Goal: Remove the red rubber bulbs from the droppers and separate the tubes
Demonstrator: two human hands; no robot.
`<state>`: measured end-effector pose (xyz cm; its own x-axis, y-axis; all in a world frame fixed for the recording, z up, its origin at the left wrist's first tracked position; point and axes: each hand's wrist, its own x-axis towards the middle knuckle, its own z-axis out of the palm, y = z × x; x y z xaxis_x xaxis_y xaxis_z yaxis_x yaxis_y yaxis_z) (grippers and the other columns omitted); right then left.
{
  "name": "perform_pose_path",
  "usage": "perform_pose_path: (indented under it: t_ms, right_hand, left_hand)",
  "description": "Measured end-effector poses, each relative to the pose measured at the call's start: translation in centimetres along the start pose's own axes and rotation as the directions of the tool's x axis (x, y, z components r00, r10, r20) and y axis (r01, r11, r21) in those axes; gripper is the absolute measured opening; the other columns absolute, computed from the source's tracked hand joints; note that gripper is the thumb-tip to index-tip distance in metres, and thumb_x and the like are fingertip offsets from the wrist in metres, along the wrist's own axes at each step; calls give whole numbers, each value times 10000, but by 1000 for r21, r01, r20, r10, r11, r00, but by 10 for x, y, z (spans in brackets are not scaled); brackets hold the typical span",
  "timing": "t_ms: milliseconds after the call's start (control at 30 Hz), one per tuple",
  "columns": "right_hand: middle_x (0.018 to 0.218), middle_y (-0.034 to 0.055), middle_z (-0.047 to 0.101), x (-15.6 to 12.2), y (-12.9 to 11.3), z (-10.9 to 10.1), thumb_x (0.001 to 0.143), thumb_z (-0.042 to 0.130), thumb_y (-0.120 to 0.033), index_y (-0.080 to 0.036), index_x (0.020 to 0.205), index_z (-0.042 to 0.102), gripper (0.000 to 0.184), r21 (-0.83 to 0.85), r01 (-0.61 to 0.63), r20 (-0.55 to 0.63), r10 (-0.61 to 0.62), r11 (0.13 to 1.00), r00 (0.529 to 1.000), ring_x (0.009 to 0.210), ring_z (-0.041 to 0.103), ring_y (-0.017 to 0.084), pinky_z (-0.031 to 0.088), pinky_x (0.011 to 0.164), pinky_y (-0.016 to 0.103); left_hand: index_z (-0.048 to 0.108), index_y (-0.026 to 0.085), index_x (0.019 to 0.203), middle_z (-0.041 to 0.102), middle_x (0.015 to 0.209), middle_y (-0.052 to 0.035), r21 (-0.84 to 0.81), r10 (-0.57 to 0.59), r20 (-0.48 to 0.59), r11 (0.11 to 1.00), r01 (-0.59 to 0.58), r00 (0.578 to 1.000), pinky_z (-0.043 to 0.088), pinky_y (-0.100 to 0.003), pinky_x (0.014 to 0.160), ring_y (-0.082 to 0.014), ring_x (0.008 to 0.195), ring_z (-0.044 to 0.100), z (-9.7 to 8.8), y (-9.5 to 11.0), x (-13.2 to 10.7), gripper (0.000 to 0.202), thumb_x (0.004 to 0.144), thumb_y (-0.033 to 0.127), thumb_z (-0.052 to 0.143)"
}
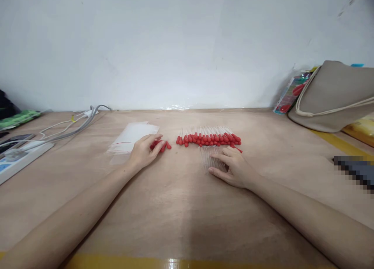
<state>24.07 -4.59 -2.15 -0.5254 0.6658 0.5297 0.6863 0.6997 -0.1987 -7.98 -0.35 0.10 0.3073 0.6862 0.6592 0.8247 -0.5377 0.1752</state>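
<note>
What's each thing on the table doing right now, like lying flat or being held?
Small bunch of droppers, lying flat, partly under fingers.
Long row of droppers, lying side by side.
Left hand, fingers bent over the small bunch of droppers, grip unclear.
Right hand, flat and open on the long row of droppers.
Plastic bags, stacked flat.
Beige bag, slumped by the wall.

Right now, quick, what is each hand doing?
Left hand: fingers curled over a few red-bulbed droppers; grip cannot be told.
Right hand: open, flat on the dropper row.
</note>
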Motion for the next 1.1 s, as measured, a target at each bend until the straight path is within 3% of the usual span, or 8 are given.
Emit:
perform_pose_path:
  t_ms: [133, 333, 567, 667, 800, 1000, 1100]
  right_hand:
    - [762, 59, 535, 1, 0, 0, 793, 535, -466, -164, 1031, 608, 391, 2, -4, -39, 4, 1000, 999, 730, 483, 180, 365, 659, 319]
    - [752, 57, 530, 2, -4, -2, 795, 541, -448, -151, 991, 625, 366, 46, -40, -81, 44, 998, 996, 714, 468, 174, 371, 662, 327]
    - [698, 42, 504, 4, 7, -1, 909, 343, -390, -167, 828, 640, 380, 276, -255, -144, 303, 927, 942, 710, 485, 160, 394, 660, 311]
    - [675, 34, 490, 6, 9, -1, 912, 336, -391, -171, 777, 628, 389, 277, -274, -155, 324, 921, 933, 683, 476, 156, 389, 645, 312]
    - [662, 32, 479, 6, 7, 0, 905, 363, -369, -171, 753, 618, 356, 253, -231, -174, 279, 940, 944, 678, 474, 157, 399, 650, 318]
    - [783, 62, 530, 4, 4, 3, 862, 457, -332, -181, 989, 603, 245, 245, -136, -278, 205, 960, 939, 771, 521, 185, 448, 693, 344]
    - [1007, 118, 515, 4, -1, -1, 813, 532, -344, -174, 1208, 480, 433, 182, -115, -343, 172, 977, 923, 960, 497, 229, 447, 791, 383]
  left_hand:
    - [608, 163, 941, 647, 905, -63, 53, 60, -1, 997, -60, 998, 426, -330, 826, -191, 887, 573, -1, 11, 3, 212, 839, 311, 497]
    - [563, 181, 1006, 619, 974, -76, 234, 103, 172, 962, -142, 980, 338, -403, 846, -248, 955, 516, 10, 42, 18, 273, 794, 352, 541]
    - [613, 171, 854, 646, 803, -73, 320, 193, 258, 908, -272, 947, 341, -420, 846, -219, 792, 572, 30, 46, 33, 188, 851, 256, 446]
    - [614, 155, 829, 643, 780, -77, 282, 239, 205, 914, -291, 949, 387, -385, 841, -201, 767, 581, 32, 40, 33, 208, 860, 223, 420]
    - [589, 161, 902, 631, 867, -71, 73, 202, 20, 976, -203, 979, 457, -306, 771, -170, 820, 584, 25, 36, 24, 181, 864, 205, 418]
    - [575, 186, 907, 613, 937, -64, -104, 170, -85, 978, -179, 982, 491, -275, 785, -149, 881, 588, 4, 42, -6, 135, 826, 165, 470]
    - [577, 183, 879, 612, 954, -61, -178, 196, -114, 960, -214, 974, 491, -282, 811, -147, 896, 591, -2, 50, -22, 115, 792, 135, 520]
